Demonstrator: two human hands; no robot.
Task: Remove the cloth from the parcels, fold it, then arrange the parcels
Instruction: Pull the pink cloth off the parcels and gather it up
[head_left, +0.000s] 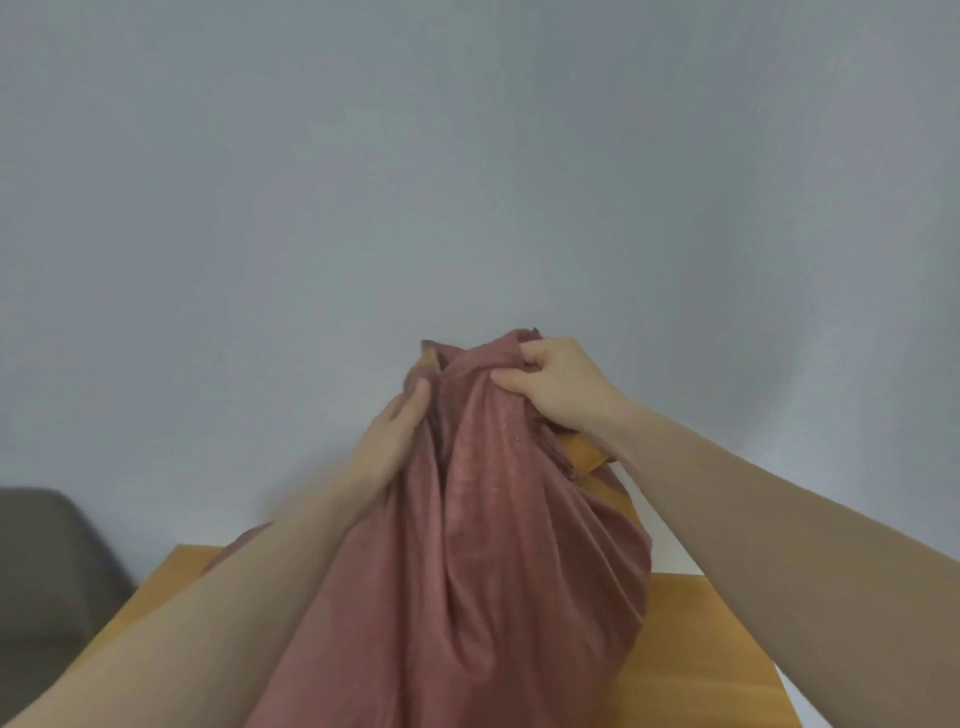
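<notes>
Head view shows a dusty-red cloth (493, 545) bunched high over a wooden table (691, 623), with tan parcel corners (587, 452) peeking from beneath it near the top. Right hand (550, 384) pinches a gathered fold at the cloth's peak, while left hand (389, 441) grips its left side, thumb pressed into the fabric. Any writing or labels are hidden by the cloth.
</notes>
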